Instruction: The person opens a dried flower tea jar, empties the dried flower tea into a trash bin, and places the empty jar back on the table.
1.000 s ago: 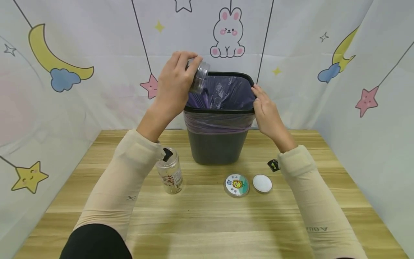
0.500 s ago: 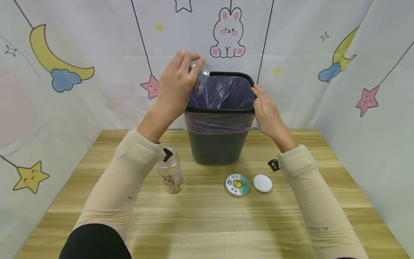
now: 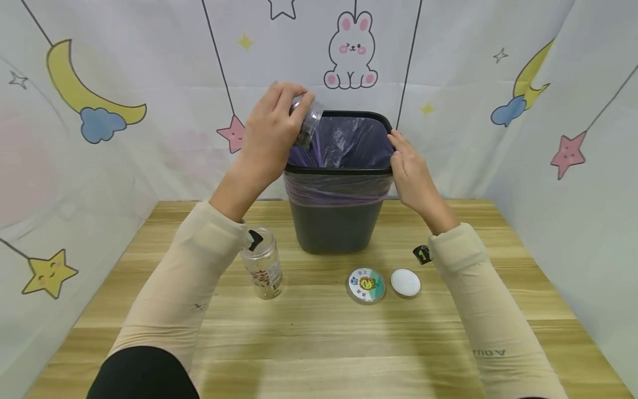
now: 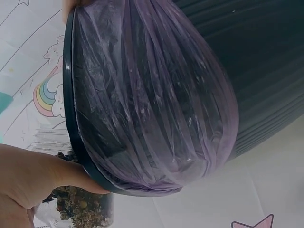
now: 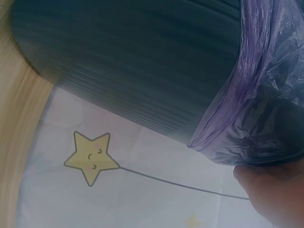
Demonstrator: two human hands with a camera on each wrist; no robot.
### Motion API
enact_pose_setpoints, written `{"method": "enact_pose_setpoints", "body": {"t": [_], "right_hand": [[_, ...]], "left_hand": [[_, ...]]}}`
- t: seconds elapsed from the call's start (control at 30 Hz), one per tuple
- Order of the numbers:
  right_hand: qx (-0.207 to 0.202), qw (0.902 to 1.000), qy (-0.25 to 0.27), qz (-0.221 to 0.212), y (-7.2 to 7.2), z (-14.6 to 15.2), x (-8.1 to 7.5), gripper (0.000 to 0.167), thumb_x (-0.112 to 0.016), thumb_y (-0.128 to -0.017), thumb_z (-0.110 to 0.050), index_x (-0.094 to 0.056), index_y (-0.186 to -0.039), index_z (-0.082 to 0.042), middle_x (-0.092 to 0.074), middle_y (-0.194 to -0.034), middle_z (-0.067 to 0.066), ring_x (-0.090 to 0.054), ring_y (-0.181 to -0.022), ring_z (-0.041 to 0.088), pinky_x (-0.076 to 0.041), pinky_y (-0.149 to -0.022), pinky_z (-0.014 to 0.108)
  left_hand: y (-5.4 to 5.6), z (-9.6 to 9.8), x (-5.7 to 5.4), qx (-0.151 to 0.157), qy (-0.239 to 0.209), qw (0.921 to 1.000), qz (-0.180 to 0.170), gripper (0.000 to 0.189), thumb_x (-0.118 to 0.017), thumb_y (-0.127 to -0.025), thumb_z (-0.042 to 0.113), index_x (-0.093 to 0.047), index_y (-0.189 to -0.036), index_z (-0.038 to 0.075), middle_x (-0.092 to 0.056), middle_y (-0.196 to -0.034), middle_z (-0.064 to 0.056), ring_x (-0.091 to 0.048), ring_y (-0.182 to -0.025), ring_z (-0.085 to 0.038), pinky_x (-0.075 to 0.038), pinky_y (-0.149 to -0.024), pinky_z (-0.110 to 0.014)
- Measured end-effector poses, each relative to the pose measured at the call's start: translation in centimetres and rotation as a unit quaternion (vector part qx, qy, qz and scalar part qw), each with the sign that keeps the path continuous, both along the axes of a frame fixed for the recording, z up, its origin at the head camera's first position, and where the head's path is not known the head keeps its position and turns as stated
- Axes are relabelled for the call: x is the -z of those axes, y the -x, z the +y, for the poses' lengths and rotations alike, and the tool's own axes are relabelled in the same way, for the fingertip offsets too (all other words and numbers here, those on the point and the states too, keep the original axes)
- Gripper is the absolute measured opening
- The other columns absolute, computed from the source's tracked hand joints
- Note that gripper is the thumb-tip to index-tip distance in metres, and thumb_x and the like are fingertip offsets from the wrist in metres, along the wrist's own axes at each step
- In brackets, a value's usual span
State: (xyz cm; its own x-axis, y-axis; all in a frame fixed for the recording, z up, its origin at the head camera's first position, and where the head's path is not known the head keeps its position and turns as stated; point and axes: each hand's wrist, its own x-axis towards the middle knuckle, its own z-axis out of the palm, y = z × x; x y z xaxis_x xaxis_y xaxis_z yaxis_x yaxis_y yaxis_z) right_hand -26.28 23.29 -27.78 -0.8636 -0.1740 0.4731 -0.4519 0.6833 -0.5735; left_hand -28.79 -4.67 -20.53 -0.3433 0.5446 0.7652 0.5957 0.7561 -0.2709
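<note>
In the head view my left hand [image 3: 271, 127] grips a clear plastic jar [image 3: 313, 117], tilted at the left rim of a dark grey trash can [image 3: 335, 230]. Brownish-green dried bits [image 4: 80, 206] show inside that jar in the left wrist view. A translucent purple bag [image 3: 344, 141] lines the can and folds over its black rim. On the opposite side my right hand [image 3: 412, 177] holds the rim, fingertips over the edge. Its thumb [image 5: 247, 175] presses against the can's outside in the right wrist view; the other fingers are hidden there.
A second clear jar [image 3: 266, 269] with a printed label stands left of the can, under my left forearm. Two round lids, one with a sunflower picture [image 3: 366, 285] and one white [image 3: 406, 282], lie in front on the wooden table [image 3: 319, 354]. Patterned white cloth hangs behind.
My left hand and the jar have shifted slightly right, then a little down, staying tilted over the rim. My right hand and the trash can have not visibly moved.
</note>
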Motion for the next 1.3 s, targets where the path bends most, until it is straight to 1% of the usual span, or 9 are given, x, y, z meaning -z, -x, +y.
{"method": "enact_pose_setpoints", "body": {"t": [0.2,0.3,0.4,0.47,0.63,0.7,0.9,1.13,1.3], "right_hand": [[-0.001,1.0000,0.001,0.002,0.02,0.05,0.13,0.054,-0.020,-0.106,-0.019,-0.029,-0.153,0.004,-0.021,-0.163,0.016,-0.015,-0.150,0.027,-0.014,-0.121,0.043],[-0.002,1.0000,0.000,0.002,-0.02,0.04,0.09,0.054,-0.020,-0.106,-0.020,-0.029,-0.154,0.004,-0.021,-0.163,0.016,-0.015,-0.150,0.027,-0.014,-0.121,0.044],[-0.001,1.0000,-0.001,0.002,-0.02,0.06,0.07,0.054,-0.021,-0.106,-0.020,-0.029,-0.154,0.003,-0.021,-0.163,0.015,-0.015,-0.150,0.027,-0.014,-0.121,0.043],[-0.001,1.0000,-0.003,0.001,-0.03,0.07,0.05,0.054,-0.021,-0.106,-0.020,-0.029,-0.154,0.003,-0.020,-0.163,0.015,-0.015,-0.150,0.027,-0.014,-0.121,0.043],[0.000,1.0000,-0.005,0.000,-0.09,0.12,-0.02,0.054,-0.020,-0.106,-0.021,-0.029,-0.154,0.003,-0.020,-0.163,0.014,-0.015,-0.150,0.026,-0.014,-0.121,0.043],[0.001,1.0000,-0.006,0.000,-0.06,0.15,-0.03,0.054,-0.020,-0.106,-0.021,-0.029,-0.154,0.003,-0.020,-0.163,0.015,-0.015,-0.150,0.026,-0.014,-0.121,0.043],[-0.002,1.0000,-0.006,0.002,-0.06,0.12,-0.06,0.054,-0.021,-0.106,-0.020,-0.029,-0.153,0.004,-0.021,-0.163,0.016,-0.015,-0.150,0.027,-0.014,-0.121,0.044],[-0.003,1.0000,-0.005,-0.006,-0.07,0.03,-0.10,0.054,-0.020,-0.106,-0.020,-0.028,-0.154,0.004,-0.019,-0.163,0.014,-0.014,-0.150,0.026,-0.014,-0.121,0.043],[-0.001,1.0000,-0.005,0.001,0.00,0.16,-0.21,0.054,-0.021,-0.106,-0.019,-0.030,-0.153,0.005,-0.021,-0.162,0.016,-0.015,-0.150,0.027,-0.013,-0.121,0.041]], "left_hand": [[0.03,-0.08,0.22,0.008,0.002,1.0000,0.000,0.052,-0.051,-0.088,-0.025,-0.060,-0.134,-0.002,-0.056,-0.129,-0.020,-0.048,-0.123,-0.035,-0.032,-0.115,-0.035],[-0.05,-0.07,0.23,0.001,0.020,0.9998,0.002,0.056,-0.053,-0.085,-0.025,-0.058,-0.136,-0.002,-0.054,-0.132,-0.020,-0.047,-0.125,-0.035,-0.027,-0.117,-0.035],[-0.05,0.01,0.20,-0.003,0.030,0.9995,0.012,0.054,-0.053,-0.085,-0.024,-0.057,-0.135,-0.003,-0.054,-0.132,-0.021,-0.047,-0.124,-0.035,-0.028,-0.117,-0.035],[-0.05,0.03,0.20,-0.006,0.029,0.9994,0.020,0.052,-0.052,-0.087,-0.023,-0.058,-0.135,-0.003,-0.055,-0.131,-0.020,-0.048,-0.123,-0.035,-0.030,-0.116,-0.035],[0.02,-0.02,0.29,-0.008,0.022,0.9995,0.023,0.051,-0.051,-0.088,-0.023,-0.059,-0.134,-0.003,-0.055,-0.130,-0.020,-0.048,-0.124,-0.035,-0.028,-0.117,-0.035],[0.00,-0.07,0.34,-0.007,0.026,0.9994,0.022,0.052,-0.053,-0.087,-0.023,-0.059,-0.134,-0.003,-0.055,-0.130,-0.020,-0.048,-0.124,-0.035,-0.025,-0.118,-0.034],[-0.15,0.02,0.45,-0.005,0.031,0.9991,0.028,0.050,-0.053,-0.088,-0.023,-0.059,-0.133,-0.003,-0.055,-0.130,-0.021,-0.048,-0.122,-0.035,-0.028,-0.117,-0.034],[-0.12,0.11,0.39,-0.006,0.039,0.9985,0.037,0.050,-0.052,-0.089,-0.022,-0.059,-0.134,-0.002,-0.056,-0.130,-0.020,-0.048,-0.122,-0.035,-0.023,-0.119,-0.033],[-0.03,0.33,0.35,-0.003,0.035,0.9987,0.037,0.049,-0.052,-0.089,-0.022,-0.060,-0.132,-0.002,-0.056,-0.129,-0.020,-0.049,-0.121,-0.035,-0.025,-0.118,-0.034]]}}
